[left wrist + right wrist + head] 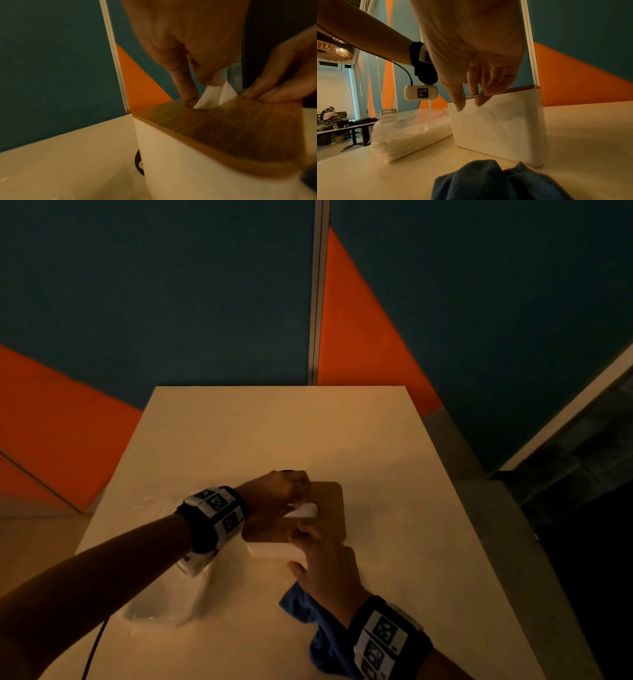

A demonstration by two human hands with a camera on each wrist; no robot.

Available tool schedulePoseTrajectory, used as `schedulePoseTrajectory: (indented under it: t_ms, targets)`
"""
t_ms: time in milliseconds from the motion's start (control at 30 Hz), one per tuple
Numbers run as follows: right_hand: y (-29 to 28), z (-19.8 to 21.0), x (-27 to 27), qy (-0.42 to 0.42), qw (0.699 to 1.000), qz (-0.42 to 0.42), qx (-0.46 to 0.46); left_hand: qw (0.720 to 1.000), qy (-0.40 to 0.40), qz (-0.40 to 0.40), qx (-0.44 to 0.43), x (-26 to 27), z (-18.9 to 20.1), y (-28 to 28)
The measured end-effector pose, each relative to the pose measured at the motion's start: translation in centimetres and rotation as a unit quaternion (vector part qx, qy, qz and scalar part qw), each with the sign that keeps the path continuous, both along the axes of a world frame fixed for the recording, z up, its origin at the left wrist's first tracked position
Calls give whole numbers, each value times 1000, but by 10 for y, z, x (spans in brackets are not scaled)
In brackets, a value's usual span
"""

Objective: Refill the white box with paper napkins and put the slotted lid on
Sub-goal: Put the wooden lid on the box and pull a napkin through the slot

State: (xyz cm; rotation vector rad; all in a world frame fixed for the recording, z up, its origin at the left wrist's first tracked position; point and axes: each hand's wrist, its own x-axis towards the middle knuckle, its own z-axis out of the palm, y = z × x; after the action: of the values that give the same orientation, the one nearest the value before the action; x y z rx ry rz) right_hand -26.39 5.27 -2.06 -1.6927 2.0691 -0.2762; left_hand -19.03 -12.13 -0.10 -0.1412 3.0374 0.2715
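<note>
The white box (270, 553) stands mid-table with its wooden slotted lid (330, 498) lying on top. A white paper napkin (308, 510) sticks up out of the slot. My left hand (298, 498) reaches in from the left and pinches that napkin (214, 94) just above the lid (231, 128), with one finger touching the wood beside the slot. My right hand (303, 534) presses its fingertips (274, 93) on the lid's near edge. Its thumb touches the perforated front wall of the box (496, 128).
A clear plastic pack of napkins (164, 594) lies left of the box, under my left forearm. A crumpled blue cloth (308, 614) lies on the table under my right wrist. The table's right edge (455, 508) and far edge are close; a teal and orange wall stands behind.
</note>
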Motion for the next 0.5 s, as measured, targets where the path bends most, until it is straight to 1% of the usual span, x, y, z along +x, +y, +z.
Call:
schedulePoseTrajectory:
  t_ms: [67, 100, 167, 200, 367, 433, 500]
  targets:
    - [0, 0, 0, 6, 1000, 3, -2, 999, 16, 17, 40, 0, 3, 1]
    - [0, -1, -1, 6, 1000, 2, -5, 997, 23, 42, 58, -3, 4, 2]
    - [0, -3, -1, 6, 1000, 2, -10, 989, -7, 103, 105, -6, 6, 1]
    - [0, -4, -1, 4, 1000, 1, -13, 986, -20, 118, 119, -7, 9, 0]
    - [1, -11, -2, -1, 1000, -2, -12, 980, -45, 138, 133, -16, 16, -8]
    - [2, -12, -3, -9, 1000, -3, -18, 979, -68, 138, 131, -20, 19, -8]
    - [2, -11, -4, -14, 1000, -4, -19, 979, -67, 134, 138, -22, 19, -6]
